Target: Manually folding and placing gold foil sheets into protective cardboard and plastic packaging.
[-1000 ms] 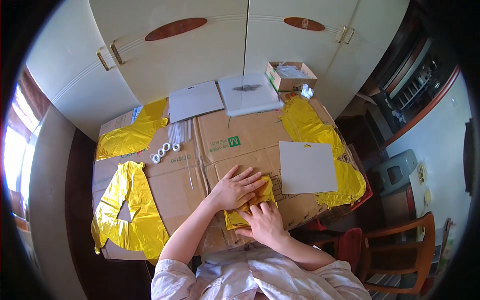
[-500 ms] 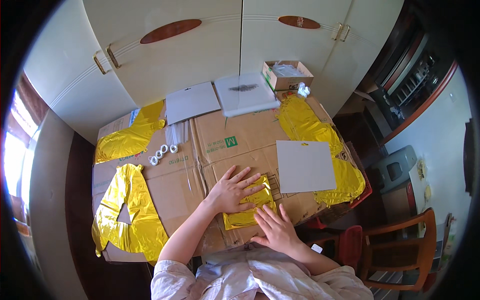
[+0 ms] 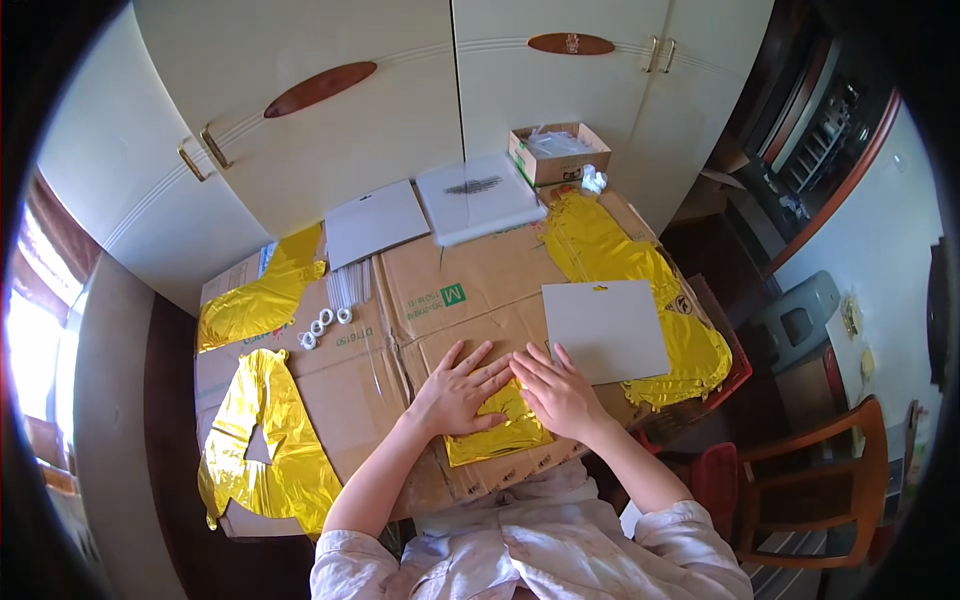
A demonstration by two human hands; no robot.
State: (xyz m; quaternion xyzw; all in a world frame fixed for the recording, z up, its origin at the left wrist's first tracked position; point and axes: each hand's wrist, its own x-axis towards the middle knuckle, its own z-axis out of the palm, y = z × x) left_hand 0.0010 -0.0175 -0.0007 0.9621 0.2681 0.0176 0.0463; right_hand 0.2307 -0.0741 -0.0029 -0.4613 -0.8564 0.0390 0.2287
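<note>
A folded gold foil balloon lies flat near the front edge of the cardboard-covered table. My left hand rests on its left and upper part, fingers stretched out and spread. Over its upper right part lies my right hand, also flat, with fingertips touching those of the left. Part of the foil is hidden under both hands. Just right of my right hand sits a white card with a hanging slot, partly over gold foil balloons.
More gold foil balloons lie at left and far left. Small white ribbon rolls and clear straws sit mid-left. White cards, a plastic-bag stack and a small box line the back. A wooden chair stands right.
My right hand has slid up and away from me over the foil, from its lower right edge to beside my left fingertips. My left hand stays on the foil. The view has shifted slightly.
</note>
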